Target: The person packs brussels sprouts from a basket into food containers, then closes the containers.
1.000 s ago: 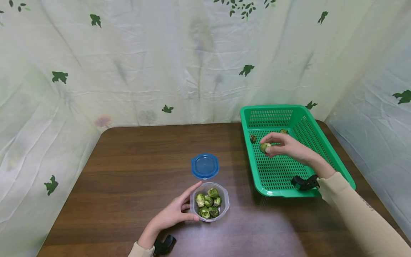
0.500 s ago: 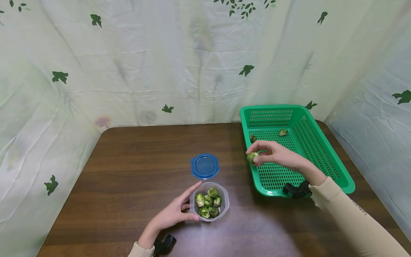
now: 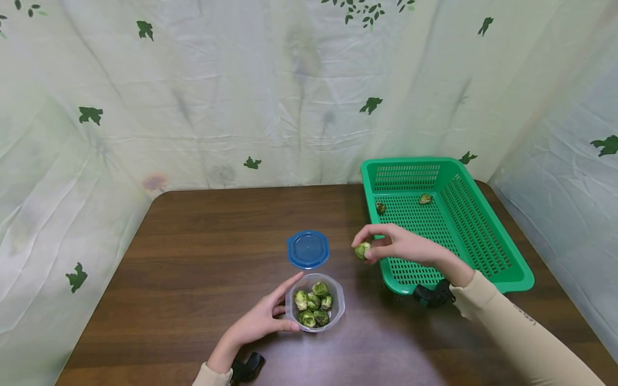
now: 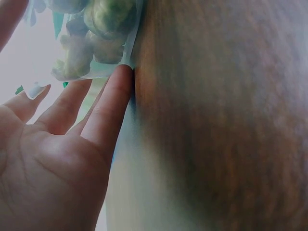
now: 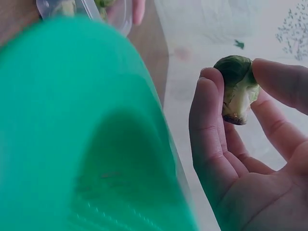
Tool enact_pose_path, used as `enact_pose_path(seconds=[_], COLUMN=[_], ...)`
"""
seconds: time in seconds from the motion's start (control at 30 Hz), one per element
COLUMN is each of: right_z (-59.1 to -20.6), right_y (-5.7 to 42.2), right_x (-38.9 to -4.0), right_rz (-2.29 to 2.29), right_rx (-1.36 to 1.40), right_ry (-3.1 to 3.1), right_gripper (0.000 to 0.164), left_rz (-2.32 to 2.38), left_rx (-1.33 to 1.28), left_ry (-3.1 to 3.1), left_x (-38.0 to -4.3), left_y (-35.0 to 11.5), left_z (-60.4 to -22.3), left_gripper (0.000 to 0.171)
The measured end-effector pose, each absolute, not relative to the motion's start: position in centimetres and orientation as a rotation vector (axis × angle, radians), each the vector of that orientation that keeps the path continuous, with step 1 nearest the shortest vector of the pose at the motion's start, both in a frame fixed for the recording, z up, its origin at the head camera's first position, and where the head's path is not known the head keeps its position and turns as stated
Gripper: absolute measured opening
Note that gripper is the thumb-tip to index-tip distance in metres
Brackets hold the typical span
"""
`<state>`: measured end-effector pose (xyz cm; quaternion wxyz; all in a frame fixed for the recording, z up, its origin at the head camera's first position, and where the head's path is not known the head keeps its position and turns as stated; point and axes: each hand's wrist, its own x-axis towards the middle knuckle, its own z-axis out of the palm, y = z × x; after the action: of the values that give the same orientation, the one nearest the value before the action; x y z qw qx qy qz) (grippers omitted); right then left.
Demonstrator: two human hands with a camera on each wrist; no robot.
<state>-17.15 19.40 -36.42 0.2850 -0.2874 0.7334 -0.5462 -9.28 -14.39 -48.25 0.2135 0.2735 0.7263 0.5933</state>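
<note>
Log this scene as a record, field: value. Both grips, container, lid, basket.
Left grip: touching the side of the clear container
Right grip: pinching one Brussels sprout, just left of the green basket in the head view
Container contents: six sprouts visible
Container state: uncovered, on the brown table
Blue lid: on the table, beyond the container
Basket contents: two sprouts visible, near the far end
</note>
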Motion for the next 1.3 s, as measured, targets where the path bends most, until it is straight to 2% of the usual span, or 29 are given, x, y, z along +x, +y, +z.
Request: enact_pose_path(seconds=[0.5, 1.3], right_z=[-38.0, -39.8], right_y=[16.3, 12.7], right_x=[-16.1, -14.2], right_rz=[-1.343, -1.090], right_rx=[-0.919, -0.996], right_ry=[1.926, 1.930], right_gripper=[0.019, 0.020], left_rz=[1.643, 1.648], left_rx=[0.745, 0.714], left_ry=[2.022, 1.976], left_x=[-9.3, -9.2], left_y=[-14.4, -14.4], left_z=[-48.1, -47.8], left_gripper=[0.090, 0.089])
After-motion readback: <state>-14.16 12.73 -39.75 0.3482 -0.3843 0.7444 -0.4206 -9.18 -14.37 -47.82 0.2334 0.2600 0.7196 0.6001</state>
